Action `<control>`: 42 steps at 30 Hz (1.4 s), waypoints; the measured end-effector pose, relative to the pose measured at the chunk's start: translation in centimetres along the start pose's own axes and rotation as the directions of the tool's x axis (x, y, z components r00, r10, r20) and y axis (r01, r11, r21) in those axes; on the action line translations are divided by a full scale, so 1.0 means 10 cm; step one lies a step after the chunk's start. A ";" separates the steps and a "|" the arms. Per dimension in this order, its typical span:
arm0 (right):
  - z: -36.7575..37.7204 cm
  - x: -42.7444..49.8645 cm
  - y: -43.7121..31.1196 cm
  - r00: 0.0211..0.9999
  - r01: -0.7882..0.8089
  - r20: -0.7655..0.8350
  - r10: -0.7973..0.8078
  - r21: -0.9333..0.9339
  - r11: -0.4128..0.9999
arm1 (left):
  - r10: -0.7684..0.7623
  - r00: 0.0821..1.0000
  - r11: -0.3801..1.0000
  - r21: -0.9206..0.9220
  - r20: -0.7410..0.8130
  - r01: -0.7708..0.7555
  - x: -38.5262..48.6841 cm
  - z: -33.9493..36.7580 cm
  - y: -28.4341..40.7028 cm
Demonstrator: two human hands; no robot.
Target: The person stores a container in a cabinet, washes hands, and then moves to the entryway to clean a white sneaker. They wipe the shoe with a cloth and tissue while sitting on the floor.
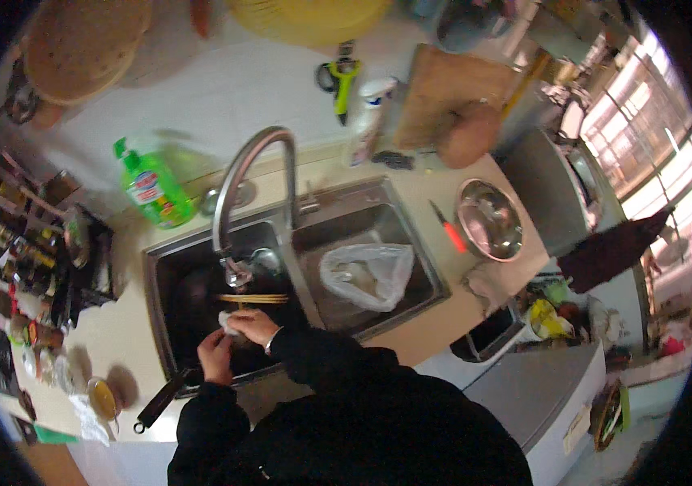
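Over the left basin (160, 316) of a steel double sink, my left hand (216, 357) and my right hand (254, 328) meet with fingers closed around a small white object (228, 323). It is too blurred and covered to tell what it is. Just beyond my right hand, several wooden chopsticks (261, 298) lie across the basin. The curved metal faucet (224, 206) hangs over this basin, its spout head close above the chopsticks. A shiny, rounded thing (265, 261) sits further back in the basin. A black pan handle (160, 406) sticks out over the sink's front left corner.
A white plastic bag (394, 273) sits in the right basin. Right of the sink lie a red-handled knife (452, 234) and a steel bowl (507, 212). A green soap bottle (157, 191), a white spray bottle (369, 124) and a wooden cutting board (425, 91) stand along the wall.
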State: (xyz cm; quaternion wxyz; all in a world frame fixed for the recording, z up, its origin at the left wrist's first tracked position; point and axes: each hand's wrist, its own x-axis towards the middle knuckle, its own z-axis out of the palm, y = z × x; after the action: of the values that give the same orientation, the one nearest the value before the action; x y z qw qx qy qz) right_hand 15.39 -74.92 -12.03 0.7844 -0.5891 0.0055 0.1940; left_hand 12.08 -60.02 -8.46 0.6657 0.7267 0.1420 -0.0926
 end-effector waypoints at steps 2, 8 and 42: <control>-0.13 -0.06 -0.10 0.993 0.049 -0.079 -0.088 -0.402 0.914 | 0.155 0.988 0.965 0.220 -0.026 -0.145 -0.02 -0.03 0.05; -0.27 -0.31 -0.24 0.812 0.121 -0.325 -0.484 -0.718 0.685 | 0.393 0.919 0.893 0.249 -0.027 -0.375 -0.11 0.02 0.19; 0.10 -0.50 -0.49 0.928 0.367 -0.053 -0.370 -0.059 0.929 | 0.230 0.942 0.911 0.286 0.246 -0.297 -0.18 0.31 0.14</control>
State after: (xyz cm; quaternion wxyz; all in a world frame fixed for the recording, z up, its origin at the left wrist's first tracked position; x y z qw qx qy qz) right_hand 12.03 -76.60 -6.02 0.7919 -0.6042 -0.0849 0.0247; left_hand 11.04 -63.39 -6.89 0.5570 0.8235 -0.0445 -0.0982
